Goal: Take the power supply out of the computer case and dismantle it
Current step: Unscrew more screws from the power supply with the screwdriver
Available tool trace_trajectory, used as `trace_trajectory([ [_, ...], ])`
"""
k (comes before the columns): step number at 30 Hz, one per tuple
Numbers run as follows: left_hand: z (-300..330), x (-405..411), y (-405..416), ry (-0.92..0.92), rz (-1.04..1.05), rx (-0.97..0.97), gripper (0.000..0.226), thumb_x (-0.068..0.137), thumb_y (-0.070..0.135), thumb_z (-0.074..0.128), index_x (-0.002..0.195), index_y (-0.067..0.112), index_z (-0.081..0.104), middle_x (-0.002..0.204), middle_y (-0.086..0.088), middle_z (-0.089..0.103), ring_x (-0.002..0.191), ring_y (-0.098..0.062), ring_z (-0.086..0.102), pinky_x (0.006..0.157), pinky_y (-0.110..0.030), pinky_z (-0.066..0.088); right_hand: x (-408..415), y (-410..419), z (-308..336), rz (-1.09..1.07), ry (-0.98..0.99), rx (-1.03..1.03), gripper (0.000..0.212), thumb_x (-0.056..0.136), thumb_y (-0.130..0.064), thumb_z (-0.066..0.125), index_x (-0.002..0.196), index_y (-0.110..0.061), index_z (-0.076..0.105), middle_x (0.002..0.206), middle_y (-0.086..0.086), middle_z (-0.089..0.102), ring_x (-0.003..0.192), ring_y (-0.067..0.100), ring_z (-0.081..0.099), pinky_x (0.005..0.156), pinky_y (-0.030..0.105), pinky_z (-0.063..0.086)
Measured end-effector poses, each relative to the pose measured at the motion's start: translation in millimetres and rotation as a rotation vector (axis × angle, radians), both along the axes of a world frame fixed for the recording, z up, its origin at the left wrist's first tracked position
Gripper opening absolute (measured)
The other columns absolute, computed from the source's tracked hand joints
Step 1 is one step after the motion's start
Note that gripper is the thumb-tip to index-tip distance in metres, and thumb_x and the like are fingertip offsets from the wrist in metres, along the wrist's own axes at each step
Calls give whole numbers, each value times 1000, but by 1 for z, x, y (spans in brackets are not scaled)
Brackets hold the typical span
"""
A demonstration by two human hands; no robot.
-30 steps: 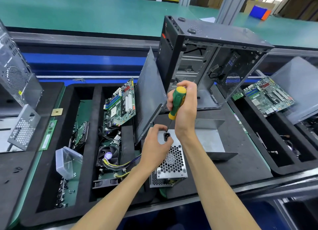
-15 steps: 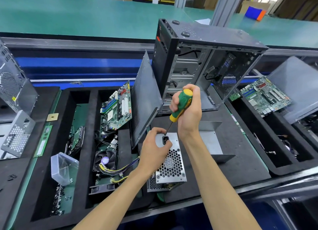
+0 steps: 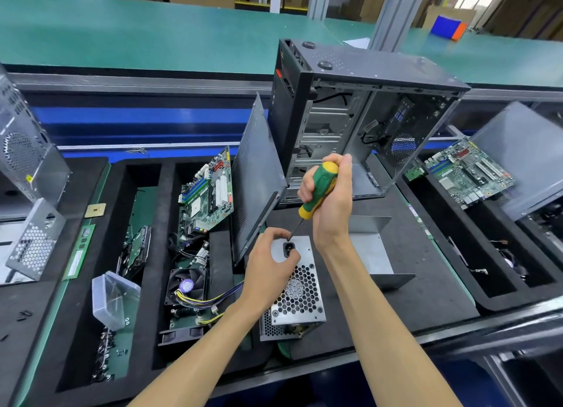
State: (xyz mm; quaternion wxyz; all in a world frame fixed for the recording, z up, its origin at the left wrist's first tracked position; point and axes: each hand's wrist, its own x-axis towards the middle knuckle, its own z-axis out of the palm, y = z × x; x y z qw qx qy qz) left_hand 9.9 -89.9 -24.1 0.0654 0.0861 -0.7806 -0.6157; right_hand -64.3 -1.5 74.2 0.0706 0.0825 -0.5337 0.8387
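Left hand point(image 3: 268, 266) pinches the power supply point(image 3: 297, 287) steady while the right hand's point(image 3: 330, 205) closed grip should keep the screwdriver point(image 3: 316, 193) square on the screw.

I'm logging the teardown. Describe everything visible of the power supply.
The power supply is a bare metal box out of the case, on the black mat. Its top face has a honeycomb grille and a black socket. The left hand grips its far end; the screwdriver, in the right hand, points beside the socket.
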Motion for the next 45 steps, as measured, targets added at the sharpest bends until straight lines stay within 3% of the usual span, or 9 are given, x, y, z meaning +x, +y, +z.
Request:
trace_trajectory([
  [4,-1,0,-2,7,2,-17,26,86,21,68,106,35,58,111,18,61,105,1,57,89,-27,47,3,-2,-3,-29,59,145,36,95,-47,58,97,-15,42,69,-2,55,56,16,46,54,28,41],
  [9,-3,0,-3,11,10,-16,26,87,21,69,107,34,58,111,17,60,106,2,56,91,-24,45,4,-3,-2,-3,50,184,40,100,-50,45,105,-22,73,78,2,62,70,18,56,67,27,48],
  [13,-4,1,-4,5,9,-12,26,87,23,68,108,36,57,112,19,60,103,-4,59,86,-28,48,4,-8,0,27,51,97,29,106,-32,35,108,-15,59,68,4,55,57,20,45,56,28,40],
  [17,-4,2,-6,8,12,-6,27,87,23,68,109,35,58,113,20,60,106,-2,58,90,-28,48,8,-16,-3,56,73,143,28,100,-42,52,101,-16,41,66,1,52,55,18,41,52,29,36],
  [24,-7,4,-10,-8,3,-2,27,89,24,68,112,34,57,113,19,59,104,-8,59,88,-32,50,5,-20,-2,47,59,199,42,103,-49,41,96,-20,70,75,2,60,66,19,53,63,33,45],
  [32,-10,3,-12,12,-4,8,28,88,20,70,111,32,59,113,18,62,110,1,56,91,-17,40,17,-26,-5,67,133,190,27,100,-41,51,100,-17,40,63,14,40,52,19,34,47,29,31],
  [36,-11,3,-11,2,-1,27,27,88,22,68,110,35,58,113,20,62,93,-11,60,81,-28,46,13,-19,-5,29,128,181,28,99,-40,53,98,-14,44,70,5,54,58,18,47,54,28,42],
  [41,-9,4,-11,12,10,15,26,89,22,68,106,38,57,110,20,62,86,-4,59,74,-21,42,3,-10,-2,55,38,174,42,102,-51,44,87,-21,70,74,1,61,62,17,54,61,26,48],
  [45,-8,3,-12,12,0,20,27,89,21,67,104,41,55,109,22,61,68,-3,51,66,-22,39,-1,-7,1,90,54,150,32,105,-40,39,94,-19,59,71,1,56,57,17,46,57,29,41],
])
